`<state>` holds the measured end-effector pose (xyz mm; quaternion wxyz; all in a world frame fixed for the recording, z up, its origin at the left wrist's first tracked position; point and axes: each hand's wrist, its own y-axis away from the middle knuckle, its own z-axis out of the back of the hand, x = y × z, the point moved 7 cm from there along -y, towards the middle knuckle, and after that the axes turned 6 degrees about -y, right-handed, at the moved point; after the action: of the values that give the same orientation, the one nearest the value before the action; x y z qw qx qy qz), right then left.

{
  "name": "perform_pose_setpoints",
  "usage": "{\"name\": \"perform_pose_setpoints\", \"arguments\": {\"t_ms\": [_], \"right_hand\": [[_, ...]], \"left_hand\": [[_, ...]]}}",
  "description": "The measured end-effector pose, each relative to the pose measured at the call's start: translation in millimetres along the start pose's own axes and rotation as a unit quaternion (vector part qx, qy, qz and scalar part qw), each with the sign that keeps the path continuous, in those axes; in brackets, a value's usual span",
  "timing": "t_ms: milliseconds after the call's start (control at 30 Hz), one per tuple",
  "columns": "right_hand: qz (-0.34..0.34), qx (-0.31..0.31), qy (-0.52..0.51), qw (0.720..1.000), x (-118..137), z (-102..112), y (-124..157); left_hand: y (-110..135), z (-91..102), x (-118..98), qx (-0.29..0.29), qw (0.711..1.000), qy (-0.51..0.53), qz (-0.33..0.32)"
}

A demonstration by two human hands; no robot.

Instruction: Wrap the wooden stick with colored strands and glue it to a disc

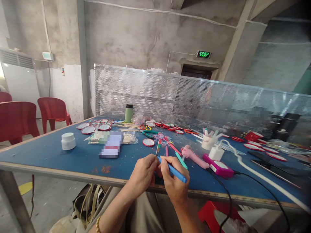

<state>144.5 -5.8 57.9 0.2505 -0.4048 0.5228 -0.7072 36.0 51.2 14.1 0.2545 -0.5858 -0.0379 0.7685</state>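
Near the table's front edge, my right hand (176,178) is closed around a blue marker pen (178,174), its thick end pointing down to the right. My left hand (144,170) is closed beside it, almost touching the pen's tip. From between its fingers rises a thin stick with red and green bands (158,146). What else the left fingers hold is hidden. Just beyond my hands lie a teal marker (181,160), a pink pen (167,151) and a round red-rimmed disc (148,142). A pink glue gun (194,157) rests to the right.
A white jar (68,141) and a phone (111,145) stand left on the blue table (43,158). Pliers (149,133), a green bottle (128,113) and a cup of pens (208,141) are farther back. A magenta box (220,166) and cables lie right. A perforated metal panel (150,92) closes the back.
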Motion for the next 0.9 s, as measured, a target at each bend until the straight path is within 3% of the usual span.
{"name": "perform_pose_setpoints", "arguments": {"t_ms": [467,900], "right_hand": [[-0.029,-0.022,-0.008,0.999,-1.7,3.5,1.0],[0.003,0.003,0.002,1.0,-0.4,-0.7,0.0]], "left_hand": [[0.0,0.0,-5.2,0.006,1.0,0.017,0.004],[-1.4,1.3,0.3,-0.01,1.0,-0.015,0.01]]}}
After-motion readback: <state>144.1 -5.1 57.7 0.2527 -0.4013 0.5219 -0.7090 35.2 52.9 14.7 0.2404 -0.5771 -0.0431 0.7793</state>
